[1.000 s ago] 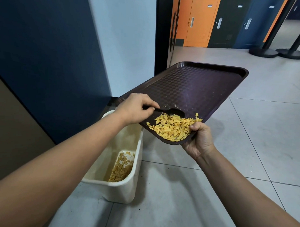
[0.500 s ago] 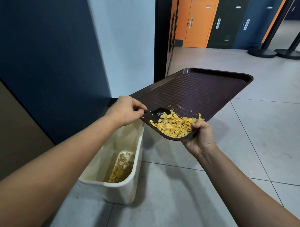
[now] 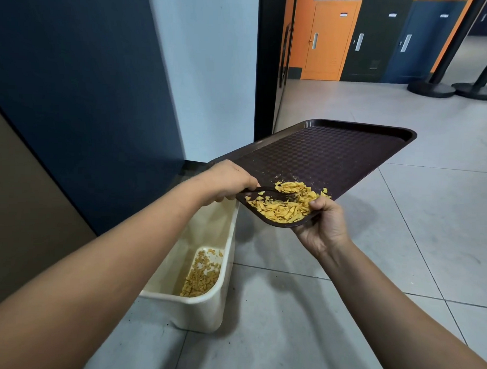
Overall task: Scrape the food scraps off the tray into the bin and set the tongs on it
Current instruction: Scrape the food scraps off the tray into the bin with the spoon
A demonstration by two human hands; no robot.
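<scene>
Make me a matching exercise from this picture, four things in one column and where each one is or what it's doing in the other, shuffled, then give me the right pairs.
Things
1. tray
2. bin
3. tongs
4. food scraps

Places or states
A. stands on the floor by the wall
B. piled at the tray's low corner
C. gripped in the left hand
D. held tilted by the right hand

Pairs: 1-D, 2-A, 3-C, 4-B
</scene>
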